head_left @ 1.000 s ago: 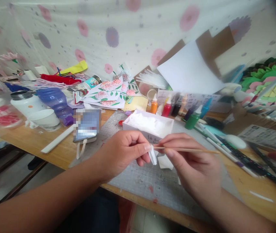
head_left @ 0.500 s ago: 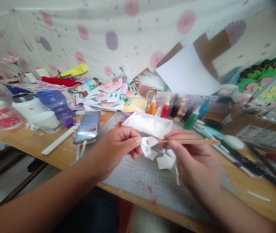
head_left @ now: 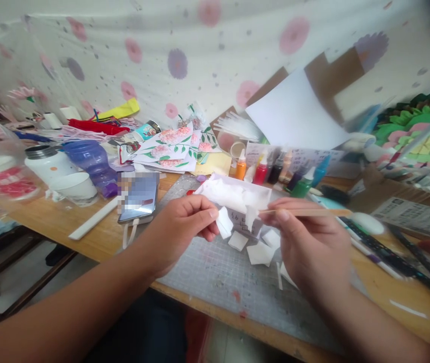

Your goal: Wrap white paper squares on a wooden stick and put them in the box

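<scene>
My left hand (head_left: 186, 224) pinches a small white paper piece (head_left: 224, 223) between thumb and fingers. Closed around a flat wooden stick (head_left: 322, 213) is my right hand (head_left: 309, 242). A torn-looking white scrap (head_left: 251, 218) hangs at the stick's left tip, apart from the piece on the left. Just behind both hands stands a shallow white box (head_left: 245, 225) with writing on its front and fluffy white material inside. Below it, several cut white pieces (head_left: 260, 253) lie on the grey cutting mat (head_left: 215, 282); my right hand partly hides one.
Paint bottles (head_left: 240, 166) stand behind the box. A phone (head_left: 139, 197) with a cable lies left, near a white cup (head_left: 74, 187) and a purple bottle (head_left: 94, 164). Pens (head_left: 373, 257) and a cardboard box (head_left: 407, 206) are at the right. Flower drawings (head_left: 167, 148) lie at the back.
The stick's tip and its white scrap have come away to the right from the piece in my left hand. A gap now separates them, showing the box's front.
</scene>
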Action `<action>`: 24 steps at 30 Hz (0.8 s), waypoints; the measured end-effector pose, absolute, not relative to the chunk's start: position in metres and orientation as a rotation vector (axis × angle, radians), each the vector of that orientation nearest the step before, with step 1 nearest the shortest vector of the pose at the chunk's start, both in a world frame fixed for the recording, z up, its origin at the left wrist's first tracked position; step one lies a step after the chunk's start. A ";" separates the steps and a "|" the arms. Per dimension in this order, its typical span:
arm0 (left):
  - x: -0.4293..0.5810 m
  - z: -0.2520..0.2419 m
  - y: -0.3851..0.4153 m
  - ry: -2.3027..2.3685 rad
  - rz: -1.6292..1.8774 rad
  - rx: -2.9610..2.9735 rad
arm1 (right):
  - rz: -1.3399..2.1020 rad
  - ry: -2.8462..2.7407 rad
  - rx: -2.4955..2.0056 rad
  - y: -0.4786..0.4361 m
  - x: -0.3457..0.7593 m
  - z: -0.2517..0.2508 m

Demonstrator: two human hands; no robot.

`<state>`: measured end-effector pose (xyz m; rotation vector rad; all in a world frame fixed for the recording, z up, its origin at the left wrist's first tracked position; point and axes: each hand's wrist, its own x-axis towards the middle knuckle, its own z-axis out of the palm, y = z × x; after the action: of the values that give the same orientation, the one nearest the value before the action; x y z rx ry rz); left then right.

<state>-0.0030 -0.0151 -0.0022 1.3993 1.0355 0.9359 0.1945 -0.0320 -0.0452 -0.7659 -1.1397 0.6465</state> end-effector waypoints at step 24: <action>0.020 -0.009 -0.020 0.896 0.856 1.120 | 0.624 -1.449 -0.629 -0.041 0.188 -0.037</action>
<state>0.0203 -0.0200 -0.0090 1.1198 0.8964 0.8558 0.1884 -0.0411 -0.0372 -0.6291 -1.4490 0.6237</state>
